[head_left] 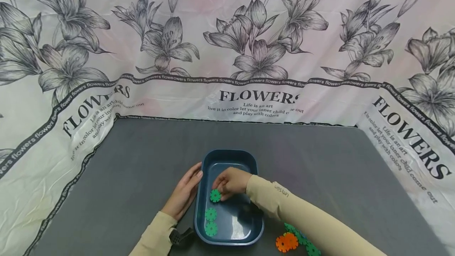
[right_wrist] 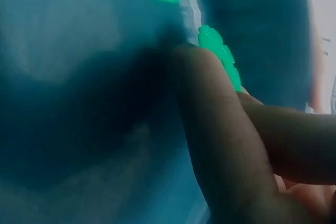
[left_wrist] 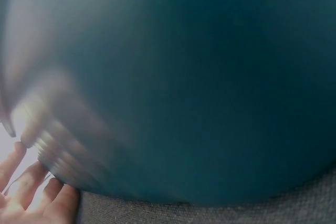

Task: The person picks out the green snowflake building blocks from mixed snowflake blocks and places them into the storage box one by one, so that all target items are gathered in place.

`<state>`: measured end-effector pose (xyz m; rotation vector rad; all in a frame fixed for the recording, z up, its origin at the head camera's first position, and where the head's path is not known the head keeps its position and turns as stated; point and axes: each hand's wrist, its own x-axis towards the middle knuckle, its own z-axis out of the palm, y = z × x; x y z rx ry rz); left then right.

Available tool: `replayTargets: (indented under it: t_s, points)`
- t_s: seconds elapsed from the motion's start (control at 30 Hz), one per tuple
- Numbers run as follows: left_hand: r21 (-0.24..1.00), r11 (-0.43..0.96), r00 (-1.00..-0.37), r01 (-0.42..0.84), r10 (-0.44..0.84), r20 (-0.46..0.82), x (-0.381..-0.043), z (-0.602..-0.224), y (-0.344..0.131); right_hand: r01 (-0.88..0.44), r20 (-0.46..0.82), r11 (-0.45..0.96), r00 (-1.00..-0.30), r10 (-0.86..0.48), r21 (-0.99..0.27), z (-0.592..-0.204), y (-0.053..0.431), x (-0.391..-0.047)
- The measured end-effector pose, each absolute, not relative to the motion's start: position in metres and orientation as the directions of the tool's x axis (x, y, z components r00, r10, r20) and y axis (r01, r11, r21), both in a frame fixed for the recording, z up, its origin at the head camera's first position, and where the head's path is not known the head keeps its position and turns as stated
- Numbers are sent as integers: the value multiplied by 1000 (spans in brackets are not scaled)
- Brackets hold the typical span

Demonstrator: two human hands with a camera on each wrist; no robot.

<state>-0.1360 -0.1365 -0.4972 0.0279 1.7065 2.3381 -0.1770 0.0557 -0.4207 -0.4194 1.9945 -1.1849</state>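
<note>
A dark blue rectangular tray (head_left: 230,152) lies on the grey table. My left hand (head_left: 185,192) rests on its left side, fingers extended along the outer wall; in the left wrist view the fingers (left_wrist: 63,200) touch the tray wall (left_wrist: 210,114). Inside the tray, my right hand (head_left: 232,181) pinches a green notched plastic disc (head_left: 215,195) between thumb and fingers, near the left wall. The right wrist view shows that disc (right_wrist: 219,56) edge-on behind a finger. Two more green discs, an upper one (head_left: 211,214) and a lower one (head_left: 211,229), lie along the tray's left side.
Right of the tray, partly under the right forearm, lies a pile of orange discs (head_left: 286,242) and green discs (head_left: 313,249). A black wrist device (head_left: 175,236) sits on the left wrist. Flower-printed cloth (head_left: 256,62) surrounds the table's back and sides.
</note>
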Motion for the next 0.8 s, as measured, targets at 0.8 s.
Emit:
replayTargets:
  t_s: [0.8]
  points:
    - [940,-287,-972,-185,192,-133,-137,-498,-136,-170,-292,627,-773,-564,-760,-426,41,-170]
